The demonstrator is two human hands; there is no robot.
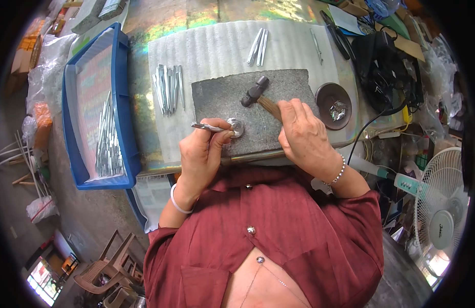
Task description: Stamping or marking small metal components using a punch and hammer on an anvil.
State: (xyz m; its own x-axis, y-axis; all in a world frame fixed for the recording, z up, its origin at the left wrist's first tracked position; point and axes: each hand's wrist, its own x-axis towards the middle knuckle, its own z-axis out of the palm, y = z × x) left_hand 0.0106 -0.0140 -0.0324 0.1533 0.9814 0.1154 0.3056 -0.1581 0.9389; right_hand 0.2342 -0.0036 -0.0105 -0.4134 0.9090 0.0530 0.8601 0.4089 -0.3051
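Note:
A dark grey stone slab (212, 100) lies in front of me. My left hand (200, 151) pinches a slim silver metal strip (208, 126) between thumb and fingers. Its end meets a small round shiny metal piece (237, 127) at the slab's near left; the fingertips partly cover where they touch. My right hand (308, 134) is closed around the wooden handle of a hammer (256, 92). The dark hammer head is over the slab's far middle, apart from the strip. Whether it rests on the stone I cannot tell.
White foam sheet (165, 138) lies under the slab, with bundled metal strips (169, 88) left and several more strips (258, 47) beyond. A blue tray (125, 110) of strips stands far left. A brown dish (322, 100) with silver bits sits right, near a black bag (376, 56) and fan (437, 200).

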